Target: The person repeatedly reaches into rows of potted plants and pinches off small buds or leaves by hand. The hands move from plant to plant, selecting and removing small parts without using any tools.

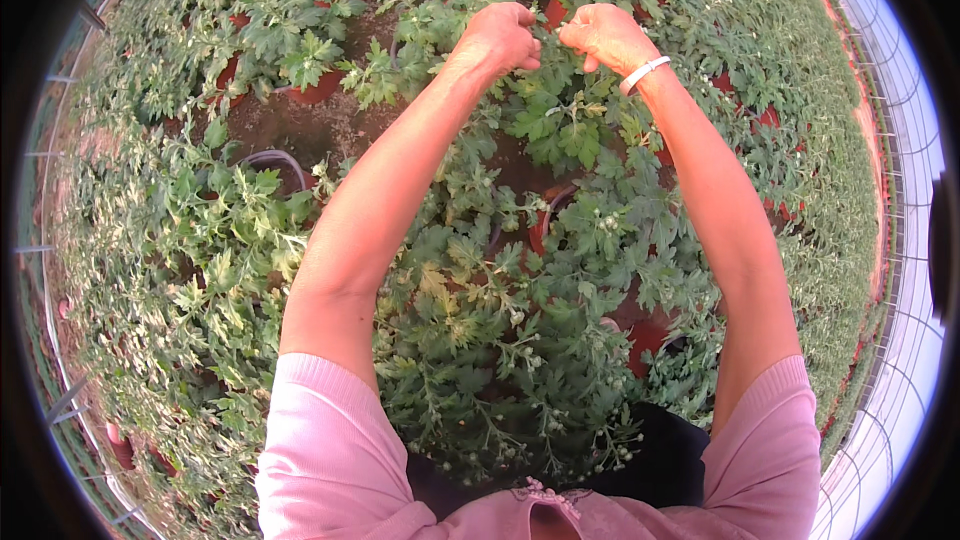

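Note:
My left hand (501, 37) and my right hand (606, 36) are held out in front of me, a small gap apart, above leafy potted chrysanthemums (555, 124). Both have curled fingers, with the fingertips turned towards each other. Whether anything small is pinched in either hand is too hidden to tell. A white band (645, 75) circles my right wrist. Between and just behind the hands a red plastic pot (555, 13) shows through the foliage. Small pale-green buds (607, 222) stand on stems nearer my body.
More red pots (315, 88) show among dense foliage on all sides. To the left, a pot with a bare round rim (279, 157) borders a patch of brown soil (322, 120). Pale sheeting with a wire grid (911, 165) runs along the right edge. Metal posts (91, 16) line the left edge.

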`<state>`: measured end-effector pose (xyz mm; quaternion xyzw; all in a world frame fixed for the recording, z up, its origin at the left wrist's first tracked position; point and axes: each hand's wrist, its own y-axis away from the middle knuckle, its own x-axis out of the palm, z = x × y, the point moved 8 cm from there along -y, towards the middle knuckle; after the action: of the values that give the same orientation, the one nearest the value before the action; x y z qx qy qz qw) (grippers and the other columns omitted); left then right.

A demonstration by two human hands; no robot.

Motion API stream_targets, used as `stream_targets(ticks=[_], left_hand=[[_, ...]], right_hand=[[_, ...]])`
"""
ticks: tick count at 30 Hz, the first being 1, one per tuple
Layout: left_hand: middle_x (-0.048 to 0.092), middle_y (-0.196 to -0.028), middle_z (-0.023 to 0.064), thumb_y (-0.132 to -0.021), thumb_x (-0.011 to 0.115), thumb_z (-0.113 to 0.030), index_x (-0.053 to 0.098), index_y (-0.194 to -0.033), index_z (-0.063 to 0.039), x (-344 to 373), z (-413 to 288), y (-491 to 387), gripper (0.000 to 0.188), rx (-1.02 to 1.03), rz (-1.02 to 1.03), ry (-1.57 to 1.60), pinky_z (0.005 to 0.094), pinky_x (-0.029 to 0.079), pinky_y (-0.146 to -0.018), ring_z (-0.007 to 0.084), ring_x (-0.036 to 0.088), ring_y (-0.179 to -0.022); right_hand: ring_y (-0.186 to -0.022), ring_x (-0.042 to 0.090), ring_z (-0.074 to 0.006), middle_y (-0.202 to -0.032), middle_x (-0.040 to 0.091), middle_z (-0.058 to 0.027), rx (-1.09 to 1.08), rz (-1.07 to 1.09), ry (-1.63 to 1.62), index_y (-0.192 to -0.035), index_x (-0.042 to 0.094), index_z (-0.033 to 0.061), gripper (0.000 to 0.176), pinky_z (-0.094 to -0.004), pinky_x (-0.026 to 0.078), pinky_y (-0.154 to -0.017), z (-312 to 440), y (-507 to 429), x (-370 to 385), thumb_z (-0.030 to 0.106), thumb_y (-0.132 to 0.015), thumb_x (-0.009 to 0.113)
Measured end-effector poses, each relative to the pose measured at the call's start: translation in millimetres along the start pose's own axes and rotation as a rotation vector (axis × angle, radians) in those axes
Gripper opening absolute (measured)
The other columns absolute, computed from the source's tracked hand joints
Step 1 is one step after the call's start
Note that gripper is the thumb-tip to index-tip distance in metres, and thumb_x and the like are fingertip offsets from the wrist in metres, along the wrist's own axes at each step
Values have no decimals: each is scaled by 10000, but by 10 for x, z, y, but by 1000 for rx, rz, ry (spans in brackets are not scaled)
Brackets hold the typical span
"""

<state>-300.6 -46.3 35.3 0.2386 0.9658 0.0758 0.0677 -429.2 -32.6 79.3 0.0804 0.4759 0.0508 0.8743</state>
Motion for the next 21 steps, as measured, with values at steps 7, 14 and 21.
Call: stream_targets(ticks=[7, 14, 21], left_hand=[[616, -983, 127, -712, 661, 53, 617, -1077, 15, 279, 197, -200, 369, -4, 47, -58, 283, 569, -700, 180, 644, -776], [684, -758, 74, -690, 703, -24, 666, -952, -7, 253, 331, -328, 265, 39, 8, -18, 270, 505, -586, 143, 662, -640], [667, -747, 74, -732, 668, 13, 669, -920, 15, 238, 282, -271, 188, 33, 4, -56, 263, 540, -595, 136, 649, -640]], right_hand=[[-550, 574, -123, -720, 591, -60, 154, 155, -399, -788, 576, 20, 163, -253, 332, -434, -212, 109, 109, 180, -758, 584], [-604, 597, -116, -759, 598, -48, 19, 121, -225, -887, 578, 17, 177, -272, 355, -446, -163, 168, 2, 131, -756, 609], [-515, 533, -129, -702, 585, -58, 152, 177, -85, -786, 581, 18, 155, -296, 371, -443, -232, 176, 123, 154, -724, 624]])
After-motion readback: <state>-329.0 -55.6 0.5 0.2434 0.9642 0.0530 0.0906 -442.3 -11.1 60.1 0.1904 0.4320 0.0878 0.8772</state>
